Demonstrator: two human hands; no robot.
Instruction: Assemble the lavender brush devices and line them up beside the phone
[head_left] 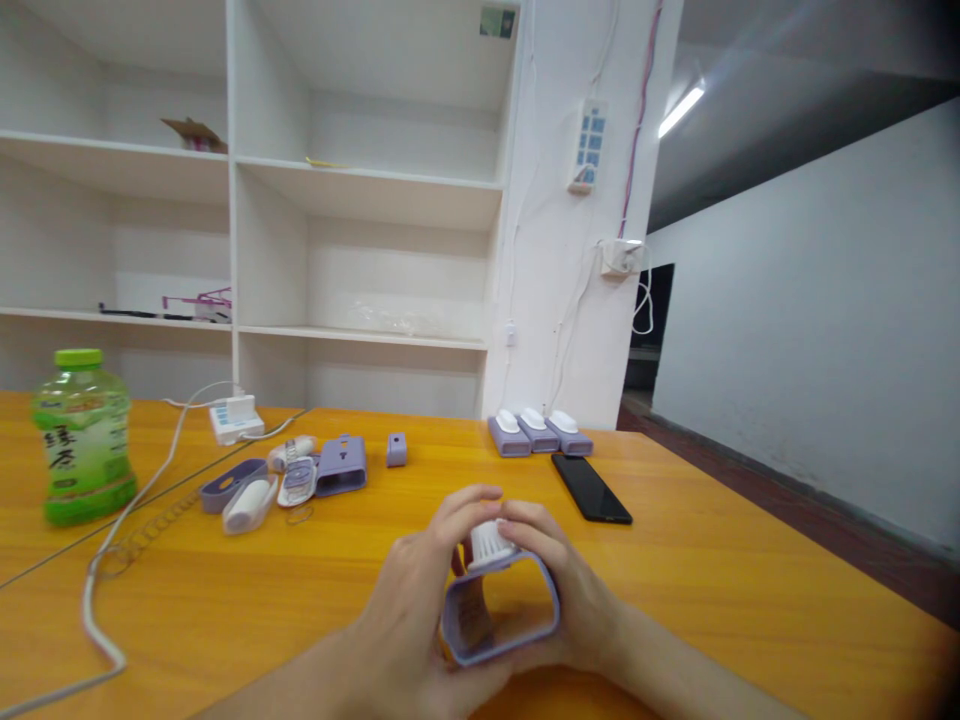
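My left hand [424, 590] and my right hand [574, 590] are closed around a hollow purple plastic housing [471, 618] near the front middle of the table. Its open end faces me, and the wooden tabletop shows through it. On its upper side sits a white ribbed plastic piece [491, 545], with the fingers of both hands curled over and beside it. Whether that piece is fixed to the housing or just rests there, I cannot tell. The thumbs are mostly hidden behind and beneath the housing.
Three purple housings topped with white pieces [534, 432] stand at the back right, behind a black phone [592, 488]. Leftward lie another purple housing [342, 466], a small purple block [397, 450], a purple frame [225, 487], white parts [251, 503], a power strip [237, 420], a cable [88, 600] and a green bottle [84, 440].
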